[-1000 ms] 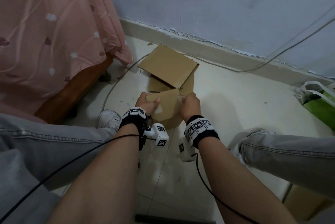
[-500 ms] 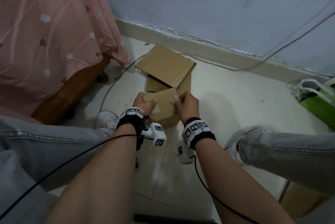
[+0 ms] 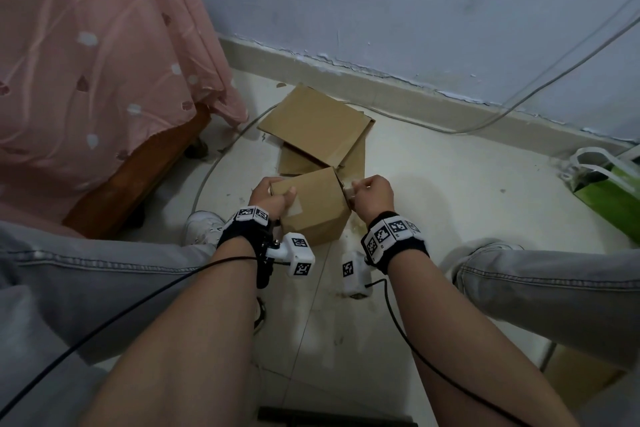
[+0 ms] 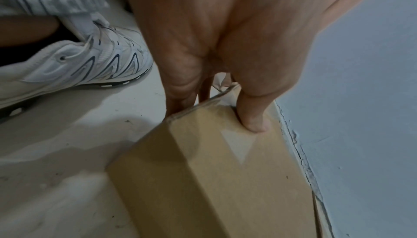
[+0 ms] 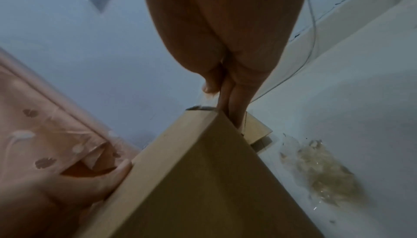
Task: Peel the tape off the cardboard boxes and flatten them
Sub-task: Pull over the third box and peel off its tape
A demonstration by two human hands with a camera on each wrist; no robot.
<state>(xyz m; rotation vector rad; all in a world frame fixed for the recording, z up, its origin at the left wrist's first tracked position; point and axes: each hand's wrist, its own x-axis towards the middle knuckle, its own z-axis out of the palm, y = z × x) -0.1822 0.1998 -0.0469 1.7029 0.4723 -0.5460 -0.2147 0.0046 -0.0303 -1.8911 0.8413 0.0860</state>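
Observation:
A small brown cardboard box point(image 3: 311, 208) is held just above the floor between my knees. My left hand point(image 3: 280, 192) grips its left edge, thumb point(image 4: 252, 117) on the top face and fingers down the side. A pale triangular tape remnant point(image 4: 239, 145) lies beside the thumb. My right hand point(image 3: 356, 189) pinches a strip of clear tape point(image 3: 348, 188) at the box's upper right corner point(image 5: 216, 115). In the right wrist view the fingers point(image 5: 228, 97) sit right at that corner. Flattened cardboard point(image 3: 318, 125) lies on the floor behind the box.
A pink bedsheet point(image 3: 104, 63) over a wooden bed frame point(image 3: 138, 170) fills the left. A green bag point(image 3: 609, 191) stands at the right, and cables point(image 3: 485, 125) run along the wall. Crumpled clear tape point(image 5: 325, 167) lies on the floor right of the box. My white shoe point(image 4: 74, 67) is near the left hand.
My right hand has moved from the top of the box out past its right corner, drawing the tape with it. The left hand keeps its grip on the left edge.

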